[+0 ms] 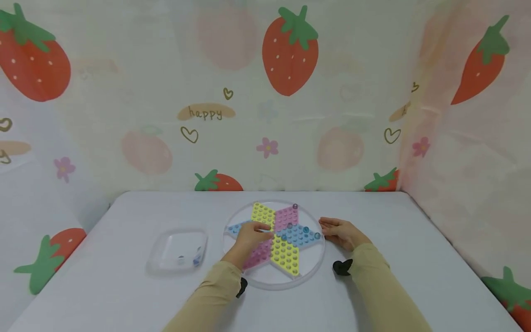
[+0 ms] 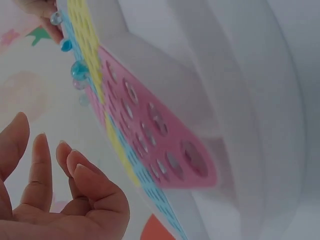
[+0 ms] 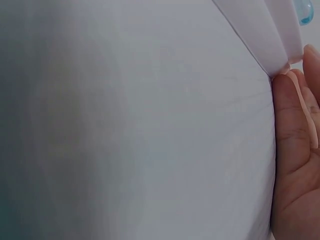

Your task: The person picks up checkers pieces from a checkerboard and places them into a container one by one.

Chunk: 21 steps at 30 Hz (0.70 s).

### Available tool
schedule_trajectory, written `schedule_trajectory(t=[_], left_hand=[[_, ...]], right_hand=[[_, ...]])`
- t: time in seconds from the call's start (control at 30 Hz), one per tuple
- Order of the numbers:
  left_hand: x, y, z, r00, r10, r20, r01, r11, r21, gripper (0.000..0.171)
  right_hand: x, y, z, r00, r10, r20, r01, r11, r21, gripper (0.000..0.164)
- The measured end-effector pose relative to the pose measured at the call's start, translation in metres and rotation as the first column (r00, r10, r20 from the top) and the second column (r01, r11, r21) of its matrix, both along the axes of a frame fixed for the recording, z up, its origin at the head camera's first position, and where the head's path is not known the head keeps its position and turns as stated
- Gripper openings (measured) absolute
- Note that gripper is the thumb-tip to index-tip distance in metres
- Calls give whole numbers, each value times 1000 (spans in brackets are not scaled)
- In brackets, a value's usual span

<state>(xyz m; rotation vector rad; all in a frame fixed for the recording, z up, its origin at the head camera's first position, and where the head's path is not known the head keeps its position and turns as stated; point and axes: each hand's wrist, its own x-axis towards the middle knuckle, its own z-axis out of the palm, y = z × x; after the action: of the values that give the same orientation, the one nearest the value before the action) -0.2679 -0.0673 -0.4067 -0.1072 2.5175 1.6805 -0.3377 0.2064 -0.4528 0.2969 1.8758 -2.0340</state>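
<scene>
A round Chinese checkers board (image 1: 275, 287) with a pink, yellow and blue star of holes lies on the table. Over its left half hovers my left hand (image 1: 250, 237), fingers loosely bent. Nothing shows between that hand's thumb and fingers in the left wrist view. Several glass marbles sit on the right side of the star, among them a blue marble (image 1: 306, 229) and a clear one (image 1: 317, 235). At the board's right edge is my right hand (image 1: 342, 233), its fingers nearly straight against the rim. Part of the star is hidden under my left hand.
Left of the board stands a clear plastic box (image 1: 155, 263) with a few blue and clear marbles (image 1: 197, 261) inside. A white cloth covers the table (image 1: 124, 295). Behind and at both sides hang strawberry-print curtains (image 1: 290, 161).
</scene>
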Motion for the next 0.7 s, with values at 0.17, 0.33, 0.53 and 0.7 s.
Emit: schedule_trajectory(t=[0.17,0.33,0.53,0.7], left_hand=[[-4,8,-1,1000,17,24,-16,1000,-21,24],[-13,11,-7,999,12,31,-12,1000,-5,22],[-16,23,-3,997,28,72,-27,999,-16,24],[-21,30,-6,996,57,65,-55,998,-32,26]], right_hand=[[-1,0,1,1000,-15,10,15,1000,4,60],[0,0,-1,1000,-22,20,22,1000,1,61],[0,1,-2,1000,-17,14,17,1000,1,61],[0,1,0,1000,-16,11,16,1000,1,61]])
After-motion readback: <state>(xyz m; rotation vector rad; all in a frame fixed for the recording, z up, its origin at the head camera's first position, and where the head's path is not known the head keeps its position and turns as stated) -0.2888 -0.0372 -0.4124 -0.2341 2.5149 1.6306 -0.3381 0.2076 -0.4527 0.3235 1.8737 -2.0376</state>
